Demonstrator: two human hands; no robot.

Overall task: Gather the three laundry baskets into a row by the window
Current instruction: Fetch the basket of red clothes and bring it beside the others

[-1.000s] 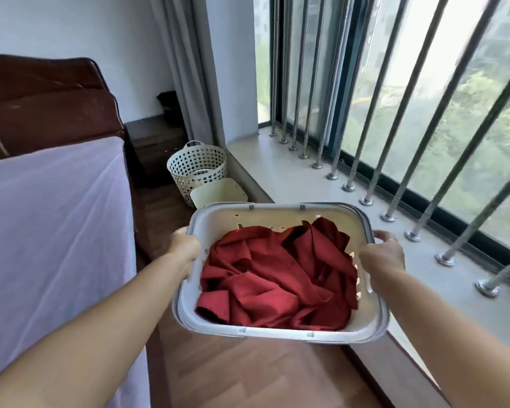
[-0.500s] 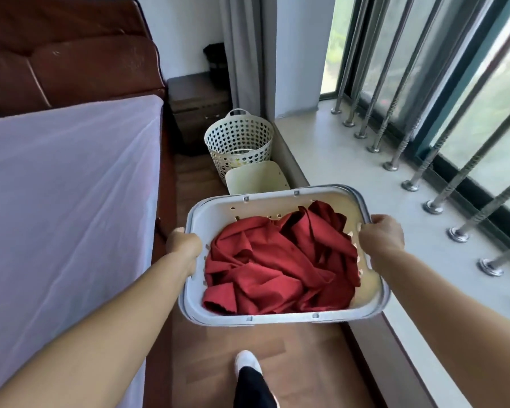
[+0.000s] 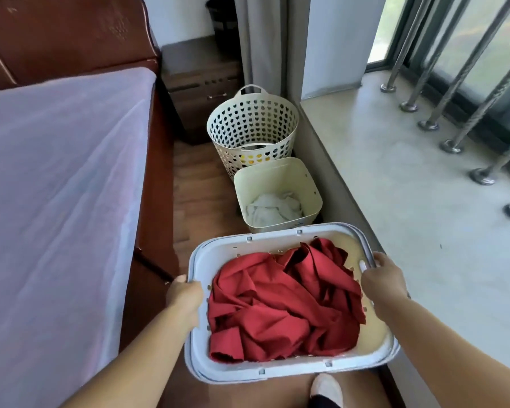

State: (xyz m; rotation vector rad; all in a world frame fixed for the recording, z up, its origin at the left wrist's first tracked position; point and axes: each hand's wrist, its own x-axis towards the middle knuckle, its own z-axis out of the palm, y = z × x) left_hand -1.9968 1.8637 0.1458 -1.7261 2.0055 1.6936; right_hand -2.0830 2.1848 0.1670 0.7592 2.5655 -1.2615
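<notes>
I hold a wide white rectangular laundry basket (image 3: 265,241) full of red cloth (image 3: 283,301) above the wooden floor. My left hand (image 3: 186,295) grips its left rim and my right hand (image 3: 380,278) grips its right rim. Just beyond it a small cream square basket (image 3: 277,178) with white cloth inside stands on the floor against the window ledge. Behind that stands a round cream perforated basket (image 3: 252,122) with handles, also beside the ledge. The held basket's far edge overlaps the square basket's near side in view.
A bed with a lilac sheet (image 3: 56,187) and brown frame fills the left. A dark nightstand (image 3: 200,81) and grey curtain (image 3: 259,39) stand at the back. The grey window ledge (image 3: 409,201) with metal bars (image 3: 454,92) runs along the right. My foot (image 3: 326,388) is below the basket.
I have walked forward along the narrow floor strip with the basket. The view has tilted down, and the two cream baskets now lie much closer, the square one showing its white cloth.
</notes>
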